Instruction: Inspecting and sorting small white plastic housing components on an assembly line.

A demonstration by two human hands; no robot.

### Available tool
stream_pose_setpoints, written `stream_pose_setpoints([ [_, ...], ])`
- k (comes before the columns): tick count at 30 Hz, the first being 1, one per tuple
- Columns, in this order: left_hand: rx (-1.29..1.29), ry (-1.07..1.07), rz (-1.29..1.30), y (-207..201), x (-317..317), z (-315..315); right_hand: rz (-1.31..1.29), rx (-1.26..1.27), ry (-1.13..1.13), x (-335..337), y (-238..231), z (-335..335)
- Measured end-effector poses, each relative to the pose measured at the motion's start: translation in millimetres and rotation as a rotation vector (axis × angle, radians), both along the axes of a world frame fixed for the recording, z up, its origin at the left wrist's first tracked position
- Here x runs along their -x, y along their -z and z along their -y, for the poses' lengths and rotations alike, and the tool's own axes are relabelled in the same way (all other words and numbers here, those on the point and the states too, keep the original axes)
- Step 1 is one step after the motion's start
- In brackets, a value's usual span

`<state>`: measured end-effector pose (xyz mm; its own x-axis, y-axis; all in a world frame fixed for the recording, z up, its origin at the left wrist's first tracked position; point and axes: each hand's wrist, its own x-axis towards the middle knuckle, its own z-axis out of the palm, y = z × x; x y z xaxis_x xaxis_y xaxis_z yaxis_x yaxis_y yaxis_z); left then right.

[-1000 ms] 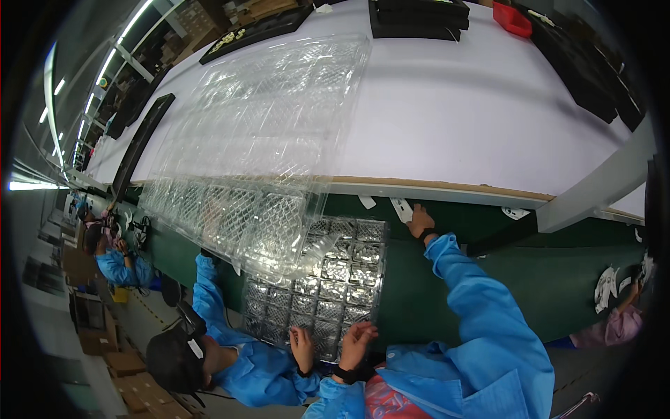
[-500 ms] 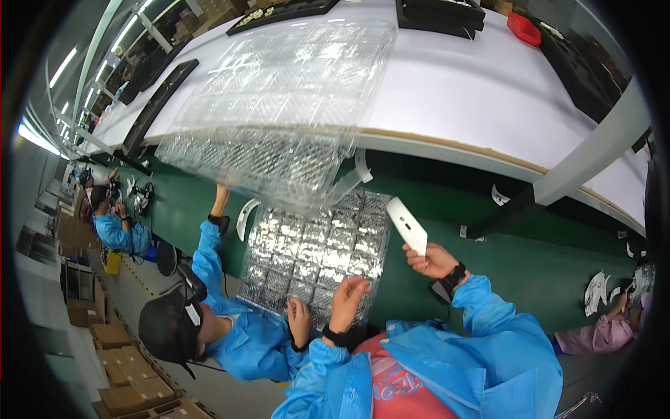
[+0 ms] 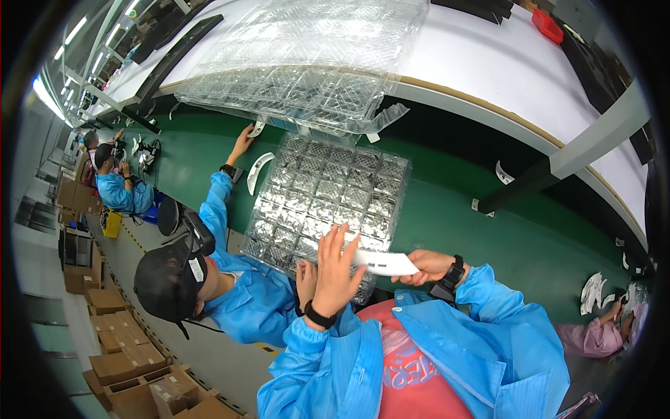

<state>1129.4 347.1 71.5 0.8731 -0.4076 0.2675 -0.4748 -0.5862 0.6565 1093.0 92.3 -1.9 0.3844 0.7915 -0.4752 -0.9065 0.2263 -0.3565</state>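
Observation:
A white curved plastic piece [image 3: 389, 263] with small dark slots lies level in front of me, its right end gripped by my right hand [image 3: 427, 267]. My left hand [image 3: 335, 271] is at the piece's other end with its fingers spread; whether it touches the piece I cannot tell. Beneath my left hand is a clear plastic tray [image 3: 342, 202] divided into many square pockets, on the green surface. A co-worker's hand [image 3: 306, 281] is right beside my left hand at the tray's near edge. That person's other hand [image 3: 242, 142] reaches a small white piece [image 3: 257, 129].
Stacked clear trays [image 3: 300, 49] overhang the edge of the white table [image 3: 481, 70]. A white curved piece [image 3: 259, 173] lies left of the tray. A grey post [image 3: 593, 143] rises at right. The co-worker [image 3: 244, 300] sits close on my left; cardboard boxes [image 3: 129, 328] stand behind.
My right hand has brought the white piece down and left, turning it level. My left hand has moved to its left end, fingers spreading. The co-worker's far hand now reaches a small white piece.

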Motion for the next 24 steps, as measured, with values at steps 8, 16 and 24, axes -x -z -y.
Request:
stream_pose_setpoints([
  [8, 0.042, 0.254, -0.609, 51.9, 27.8, -45.1, 0.373, 0.479, -0.043, -26.9, 12.8, -22.2],
  [16, 0.715, -0.344, -1.041, 90.3, 61.0, -38.0, 1.593, 1.562, 0.054, -96.4, 120.2, -32.3],
  [24, 0.773, -0.375, -1.067, 102.6, 56.8, -37.1, 1.891, 1.711, -0.163, -113.4, 143.2, -47.5],
])
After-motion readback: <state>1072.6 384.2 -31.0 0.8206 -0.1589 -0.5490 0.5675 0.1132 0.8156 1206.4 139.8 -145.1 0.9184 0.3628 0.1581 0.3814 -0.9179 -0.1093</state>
